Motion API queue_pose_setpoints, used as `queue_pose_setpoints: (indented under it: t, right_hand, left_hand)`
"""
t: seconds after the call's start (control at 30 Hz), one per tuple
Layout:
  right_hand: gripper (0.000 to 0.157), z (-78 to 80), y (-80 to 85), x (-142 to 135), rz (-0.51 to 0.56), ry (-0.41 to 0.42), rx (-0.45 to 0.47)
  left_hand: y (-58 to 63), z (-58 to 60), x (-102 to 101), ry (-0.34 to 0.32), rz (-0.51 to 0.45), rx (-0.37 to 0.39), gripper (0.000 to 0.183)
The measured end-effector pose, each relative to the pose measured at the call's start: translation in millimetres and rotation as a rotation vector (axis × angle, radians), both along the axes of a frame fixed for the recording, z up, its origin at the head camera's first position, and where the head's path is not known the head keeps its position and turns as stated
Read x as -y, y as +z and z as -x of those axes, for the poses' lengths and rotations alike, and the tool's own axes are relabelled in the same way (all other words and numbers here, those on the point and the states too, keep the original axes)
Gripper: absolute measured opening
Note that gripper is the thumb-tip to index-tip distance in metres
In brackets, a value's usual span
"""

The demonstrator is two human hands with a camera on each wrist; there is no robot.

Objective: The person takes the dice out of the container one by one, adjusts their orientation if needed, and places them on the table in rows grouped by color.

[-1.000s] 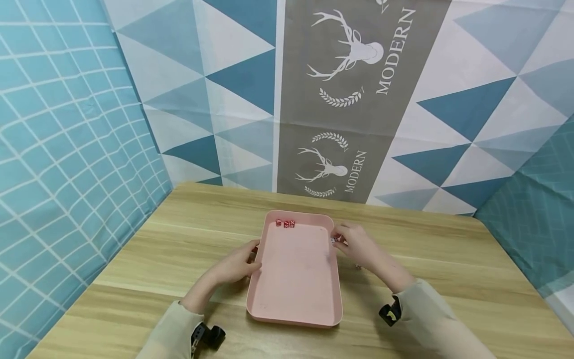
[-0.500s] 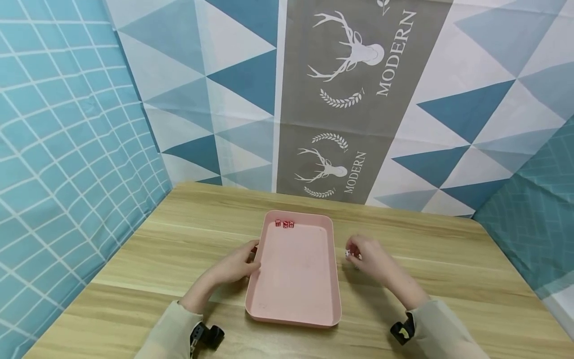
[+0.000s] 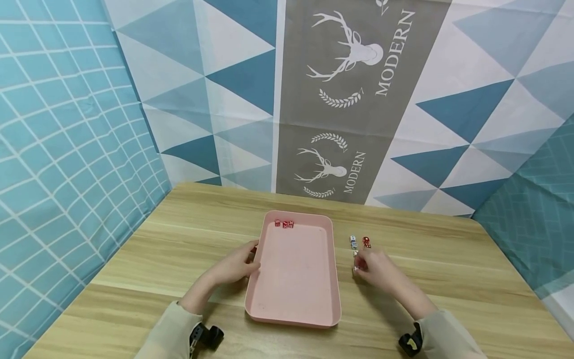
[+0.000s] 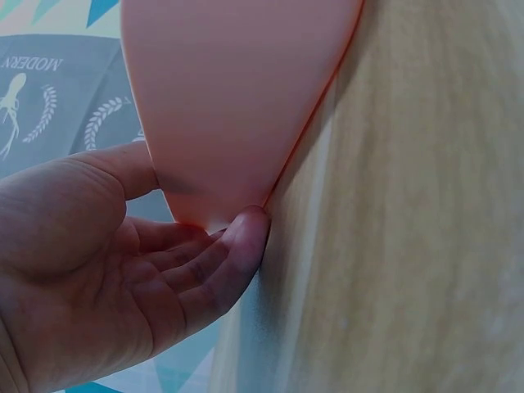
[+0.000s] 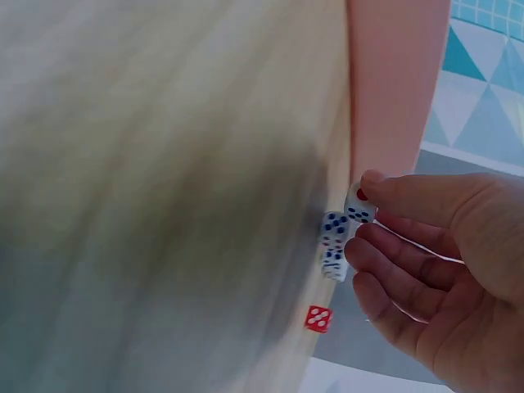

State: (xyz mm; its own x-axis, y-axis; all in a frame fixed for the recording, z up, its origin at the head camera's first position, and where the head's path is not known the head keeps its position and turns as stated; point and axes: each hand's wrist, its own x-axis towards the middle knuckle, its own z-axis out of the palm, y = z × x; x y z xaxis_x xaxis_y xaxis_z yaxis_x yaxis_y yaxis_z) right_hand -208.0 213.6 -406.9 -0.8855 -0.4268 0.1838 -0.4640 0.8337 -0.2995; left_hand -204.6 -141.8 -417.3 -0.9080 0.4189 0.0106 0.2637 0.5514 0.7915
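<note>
A shallow pink tray (image 3: 293, 274) lies on the table. My left hand (image 3: 235, 264) grips its left wall, thumb over the rim and fingers outside, as the left wrist view shows of the hand (image 4: 123, 254). Several red dice (image 3: 285, 224) sit inside at the tray's far end. Right of the tray, my right hand (image 3: 376, 268) pinches a white die (image 5: 360, 205) between thumb and forefinger. Close by its fingers are more white dice (image 5: 334, 225), with blue and red pips. Beyond that hand are red dice (image 3: 366, 242) and white dice (image 3: 353, 239); the hand may hide others.
The wooden table (image 3: 188, 214) carries everything. Behind it hangs a patterned cloth (image 3: 323, 99) with deer heads and triangles. A blue tiled-pattern cloth (image 3: 67, 124) borders the left side. Each wrist wears a small black camera, such as the left wrist camera (image 3: 211, 336).
My right hand has moved from the tray's right rim out to the right and nearer, uncovering dice on the table. The left hand keeps its hold; the tray has barely shifted.
</note>
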Motion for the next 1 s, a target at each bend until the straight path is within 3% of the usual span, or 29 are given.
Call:
queue_pose_setpoints:
  t: [0.4,0.67,1.0]
  right_hand:
    - [0.012,-1.2,-3.2,-6,0.0,-0.003,0.053]
    - [0.008,15.6,22.6,3,-0.007,0.018,-0.111]
    - [0.006,33.2,41.2,22,-0.092,0.101,-0.129]
  left_hand:
    - [0.3,0.5,1,0.009,0.013,-0.006,0.054]
    - [1.4,0.2,3,0.038,0.013,0.008,0.054]
    - [-1.2,0.8,2,0.014,0.018,-0.014,0.054]
